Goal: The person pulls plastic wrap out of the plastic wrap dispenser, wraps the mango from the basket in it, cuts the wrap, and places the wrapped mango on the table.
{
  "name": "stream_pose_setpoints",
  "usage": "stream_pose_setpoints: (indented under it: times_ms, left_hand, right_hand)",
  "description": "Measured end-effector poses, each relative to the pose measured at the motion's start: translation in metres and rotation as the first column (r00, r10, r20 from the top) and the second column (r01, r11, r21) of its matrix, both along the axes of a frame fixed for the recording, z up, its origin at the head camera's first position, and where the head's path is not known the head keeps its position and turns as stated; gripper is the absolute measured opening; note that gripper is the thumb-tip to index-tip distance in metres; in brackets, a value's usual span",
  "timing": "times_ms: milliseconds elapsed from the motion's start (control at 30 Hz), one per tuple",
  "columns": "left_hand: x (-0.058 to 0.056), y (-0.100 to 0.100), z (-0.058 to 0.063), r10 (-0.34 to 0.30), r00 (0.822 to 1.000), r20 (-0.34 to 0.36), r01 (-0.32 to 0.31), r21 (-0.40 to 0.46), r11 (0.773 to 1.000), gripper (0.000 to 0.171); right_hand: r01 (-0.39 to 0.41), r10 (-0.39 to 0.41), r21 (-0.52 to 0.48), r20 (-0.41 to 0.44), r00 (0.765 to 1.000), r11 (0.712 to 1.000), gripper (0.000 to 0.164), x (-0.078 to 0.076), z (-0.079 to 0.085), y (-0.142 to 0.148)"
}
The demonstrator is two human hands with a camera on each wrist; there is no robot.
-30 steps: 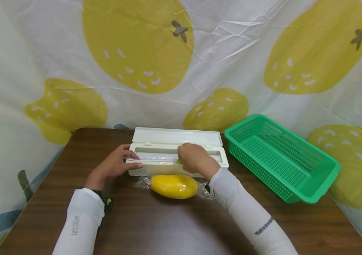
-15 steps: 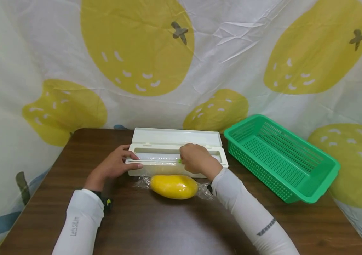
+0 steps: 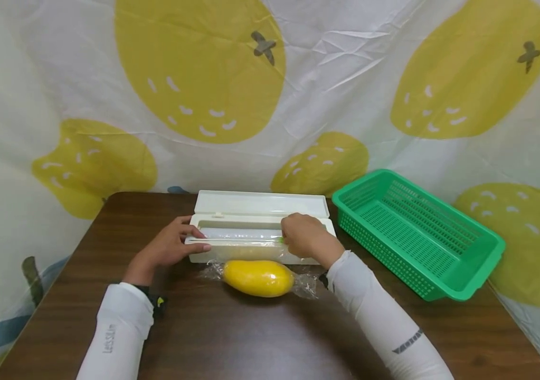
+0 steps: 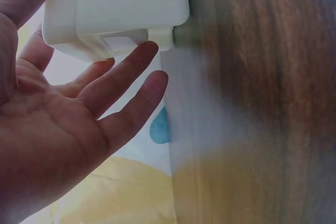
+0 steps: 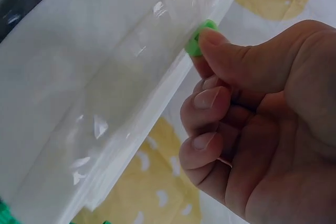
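Note:
A white cling film dispenser [image 3: 246, 254] lies on the table with its lid [image 3: 260, 202] raised and a film roll [image 3: 231, 233] inside. My left hand [image 3: 170, 244] grips its left end, thumb at the front edge and fingers over the top; the left wrist view shows that box end [image 4: 126, 3] between thumb and fingers. At the front rim, my right hand [image 3: 310, 237] pinches a green slide cutter [image 5: 202, 38] between thumb and curled index finger. Clear film spreads over the box front. Directly before the box lies a yellow, mango-like fruit [image 3: 257, 278] wrapped in film, its ends twisted.
A green slotted plastic basket [image 3: 422, 232] stands on the right of the brown wooden table [image 3: 231, 338]. Behind the table hangs a white cloth [image 3: 317, 95] printed with yellow fruit.
My right hand has slid rightward along the dispenser's front rim with the green cutter. My left hand keeps its hold on the left end. The fruit and basket stay in place.

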State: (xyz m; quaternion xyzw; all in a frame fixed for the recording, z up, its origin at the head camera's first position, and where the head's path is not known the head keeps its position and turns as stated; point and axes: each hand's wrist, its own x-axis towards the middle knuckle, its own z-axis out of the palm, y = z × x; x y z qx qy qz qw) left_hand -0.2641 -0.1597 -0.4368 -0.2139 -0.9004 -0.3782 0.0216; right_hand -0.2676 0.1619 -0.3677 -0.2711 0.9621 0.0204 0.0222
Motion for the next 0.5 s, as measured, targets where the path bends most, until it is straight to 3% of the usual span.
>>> stream_pose_setpoints:
  times_ms: [500]
  left_hand:
    - [-0.003, 0.001, -0.005, 0.013, 1.000, 0.017, -0.013, -0.010, 1.000, 0.034]
  right_hand:
    - [0.033, -0.032, -0.031, 0.026, 0.999, 0.999, 0.011, 0.001, -0.003, 0.023]
